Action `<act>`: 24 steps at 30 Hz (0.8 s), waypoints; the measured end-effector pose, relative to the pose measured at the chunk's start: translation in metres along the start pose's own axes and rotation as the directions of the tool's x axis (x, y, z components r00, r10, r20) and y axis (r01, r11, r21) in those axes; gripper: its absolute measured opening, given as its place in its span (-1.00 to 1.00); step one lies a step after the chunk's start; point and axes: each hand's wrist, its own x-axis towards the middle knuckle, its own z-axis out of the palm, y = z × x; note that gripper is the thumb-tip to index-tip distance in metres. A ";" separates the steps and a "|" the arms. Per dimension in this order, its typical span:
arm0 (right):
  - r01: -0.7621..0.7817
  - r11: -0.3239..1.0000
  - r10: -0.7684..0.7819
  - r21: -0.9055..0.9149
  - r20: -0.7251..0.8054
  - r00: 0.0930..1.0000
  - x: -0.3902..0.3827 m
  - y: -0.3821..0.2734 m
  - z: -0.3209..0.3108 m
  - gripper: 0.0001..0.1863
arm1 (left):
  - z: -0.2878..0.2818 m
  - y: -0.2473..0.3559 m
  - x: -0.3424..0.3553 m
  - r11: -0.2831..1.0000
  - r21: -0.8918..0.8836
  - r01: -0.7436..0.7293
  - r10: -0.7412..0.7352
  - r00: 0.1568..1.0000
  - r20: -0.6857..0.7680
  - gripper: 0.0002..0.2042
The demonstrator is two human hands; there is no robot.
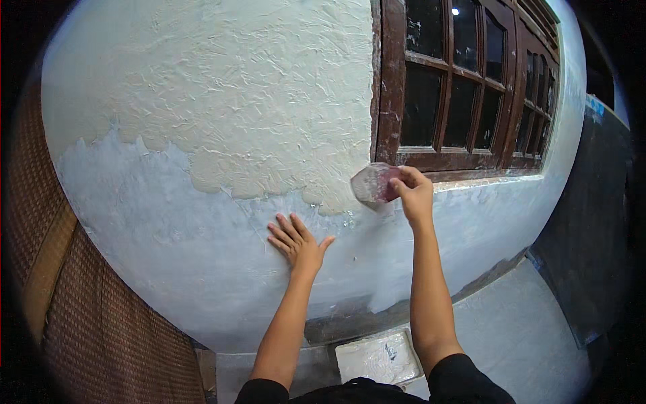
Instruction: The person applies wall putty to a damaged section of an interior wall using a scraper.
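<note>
My right hand [414, 192] pinches a flat scraper [374, 183], dark red near my fingers and smeared pale over its wider part. It is at the lower left corner of the brown window frame [389, 101]. Spread flat with fingers apart, my left hand [299, 246] rests against the bluish-white wall [222, 262], just under the coating's ragged lower edge. Above it, a cream textured coating [256, 101] covers the upper wall in rough ridges. Whether the scraper touches the wall is hard to tell.
By the foot of the wall, a shallow white tray [343, 360] holds pale paste. Brown woven panels [101, 316] with a wooden strip [50, 262] stand at the left. A dark board [572, 222] leans at the right, beside the grey floor [511, 323].
</note>
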 end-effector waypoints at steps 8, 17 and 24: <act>-0.050 0.998 0.047 0.049 0.053 0.998 -0.012 0.003 -0.002 -0.69 | 0.000 0.002 0.001 0.999 0.021 0.024 -0.025 0.999 0.040 0.25; -0.124 0.980 0.148 0.156 -0.152 0.977 -0.052 0.028 -0.067 -0.76 | -0.013 0.005 -0.002 0.997 -0.019 0.075 -0.074 0.997 0.038 0.21; -0.370 0.916 0.378 0.154 -0.028 0.925 -0.126 0.051 -0.079 -0.81 | -0.021 0.039 -0.065 0.955 -0.278 0.099 -0.090 0.995 0.044 0.03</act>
